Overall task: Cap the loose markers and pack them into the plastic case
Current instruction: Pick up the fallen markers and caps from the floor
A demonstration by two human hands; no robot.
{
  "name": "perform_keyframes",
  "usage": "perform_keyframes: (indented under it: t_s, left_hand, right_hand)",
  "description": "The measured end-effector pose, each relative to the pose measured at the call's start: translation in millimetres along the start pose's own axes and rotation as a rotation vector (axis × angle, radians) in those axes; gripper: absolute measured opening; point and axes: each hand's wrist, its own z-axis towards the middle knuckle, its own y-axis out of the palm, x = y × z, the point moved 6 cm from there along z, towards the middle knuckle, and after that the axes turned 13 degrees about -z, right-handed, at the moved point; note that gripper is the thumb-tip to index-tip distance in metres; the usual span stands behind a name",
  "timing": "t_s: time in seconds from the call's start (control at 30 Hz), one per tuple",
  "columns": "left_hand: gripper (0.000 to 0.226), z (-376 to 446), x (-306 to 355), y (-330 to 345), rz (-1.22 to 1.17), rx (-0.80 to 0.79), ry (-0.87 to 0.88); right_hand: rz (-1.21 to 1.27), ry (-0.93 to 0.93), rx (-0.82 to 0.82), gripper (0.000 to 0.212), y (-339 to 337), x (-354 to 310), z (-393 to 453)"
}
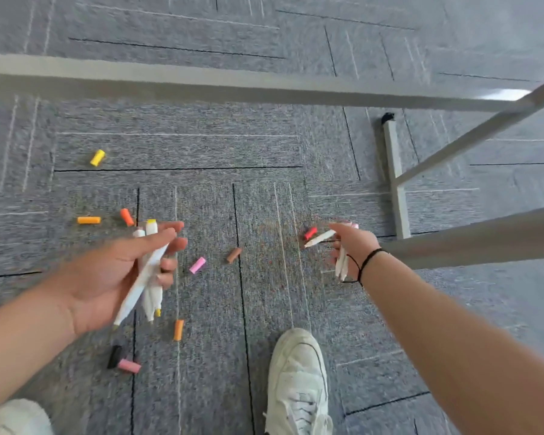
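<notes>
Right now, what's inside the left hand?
The left hand grips a bundle of white markers, tips pointing down, one with a yellow cap on top. The fingers cover the barrels' middles, so the exact count is unclear.

Left shoe [16,417] cut off at frame corner.

The left hand [113,271] held a bundle of white markers [146,277]; the right hand [354,246] held several more [341,262]. Loose caps [198,265] lay scattered on the grey carpet [264,152], beside a white shoe [299,381].
</notes>
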Motion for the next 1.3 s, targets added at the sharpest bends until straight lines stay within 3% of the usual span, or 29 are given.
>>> perform_keyframes:
  t_s: [0.17, 0.23, 0.3, 0.37, 0.47, 0.5, 0.57, 0.63, 0.73, 0.97, 1.3]
  left_hand:
    - [0.071, 8.8, -8.3, 22.1, 0.162, 0.021, 0.01]
    - [0.053, 7.7, -12.3, 28.0, 0.167, 0.031, 0.005]
    - [0.042, 4.5, -14.2, 31.1, 0.146, 0.039, -0.014]
    - [0.037, -0.3, -13.1, 33.7, 0.115, 0.038, -0.038]
    - [0.066, -6.4, -7.1, 34.0, 0.069, 0.005, -0.056]
    - [0.07, -9.4, -5.8, 34.3, 0.051, 0.011, -0.052]
    - [0.057, -14.6, -4.9, 36.6, 0.019, 0.028, -0.05]
    - [0.036, -23.3, -3.5, 44.2, 0.008, 0.055, -0.037]
    - [0.036, -42.9, 2.9, 59.1, 0.049, 0.039, -0.011]
    - [0.034, -127.4, 14.2, 129.8, 0.077, -0.048, 0.037]
    - [0.036, -312.7, 1.9, 261.4, 0.317, -0.248, 0.122]
  right_hand:
    - [-0.334, -0.019, 0.24, 0.036, -6.5, -14.0, 47.9]
    - [-0.562, -0.073, 0.271, 0.032, -5.7, -18.7, 57.3]
    - [-0.65, -0.109, 0.196, 0.019, 1.3, -22.5, 53.9]
    - [-0.32, -0.143, 0.063, 0.017, 8.9, -20.8, 31.7]
    - [0.115, -0.191, -0.349, 0.019, 31.8, -19.9, -28.4]
    - [0.183, -0.195, -0.485, 0.018, 39.3, -21.2, -49.3]
    - [0.277, -0.195, -0.651, 0.013, 47.8, -25.8, -84.8]
    - [0.339, -0.204, -0.733, 0.015, 53.1, -31.6, -114.1]
    - [0.414, -0.234, -0.866, 0.004, 58.6, -45.8, -164.0]
    - [0.341, -0.31, -0.899, 0.018, 25.9, -70.9, -289.9]
    - [0.312, -0.555, -0.828, 0.033, -100.1, -71.1, -513.9]
